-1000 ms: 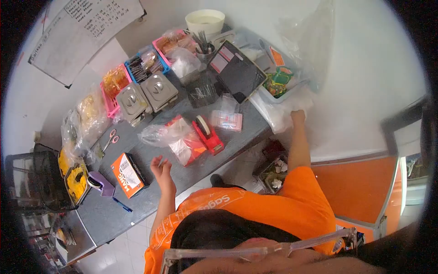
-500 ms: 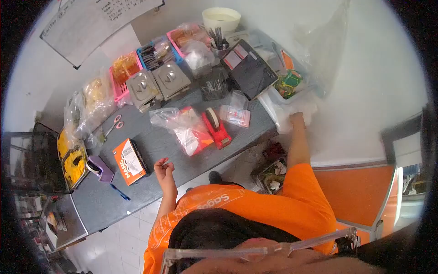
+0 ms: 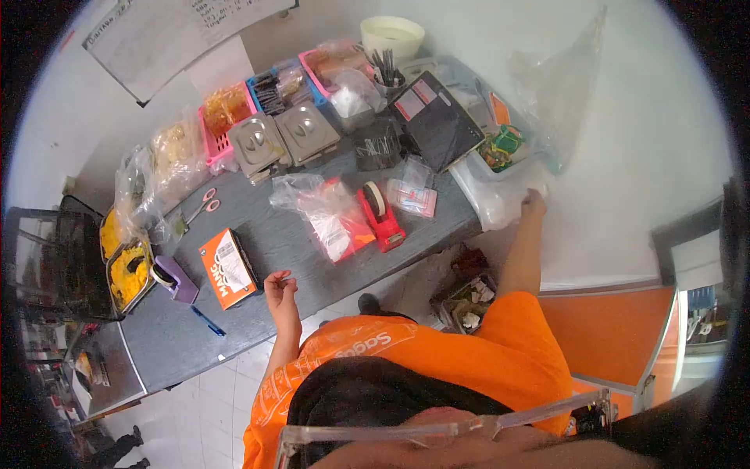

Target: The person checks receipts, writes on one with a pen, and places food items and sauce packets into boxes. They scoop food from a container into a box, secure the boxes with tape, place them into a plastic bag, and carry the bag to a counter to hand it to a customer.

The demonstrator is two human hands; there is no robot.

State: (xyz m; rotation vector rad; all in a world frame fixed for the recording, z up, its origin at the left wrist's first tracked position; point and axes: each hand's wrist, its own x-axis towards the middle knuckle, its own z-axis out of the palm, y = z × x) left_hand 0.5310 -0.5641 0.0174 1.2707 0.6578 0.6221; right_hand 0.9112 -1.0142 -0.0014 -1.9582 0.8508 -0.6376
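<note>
My right hand (image 3: 533, 205) reaches far out to the right end of the grey table (image 3: 266, 258) and grips the edge of a pile of whitish plastic bags (image 3: 494, 205) that hangs over the table's corner. A white tub (image 3: 500, 152) of colourful small items sits just behind that pile. My left hand (image 3: 280, 286) hovers at the table's front edge with fingers loosely curled and nothing visible in it. It is nearest to an orange box (image 3: 226, 268) on its left and a clear bag of red packets (image 3: 332, 219) beyond it.
A red tape dispenser (image 3: 380, 215), a black tablet (image 3: 437, 121), two steel lidded pans (image 3: 285, 139), pink and blue baskets, scissors (image 3: 201, 205), a purple tape dispenser (image 3: 173, 278) and a blue pen (image 3: 208, 321) lie on the table. A bin of scraps (image 3: 467, 301) stands below.
My right hand has pushed farther right and up along the bag pile. My left hand has drawn back slightly toward the table's edge and its fingers have curled.
</note>
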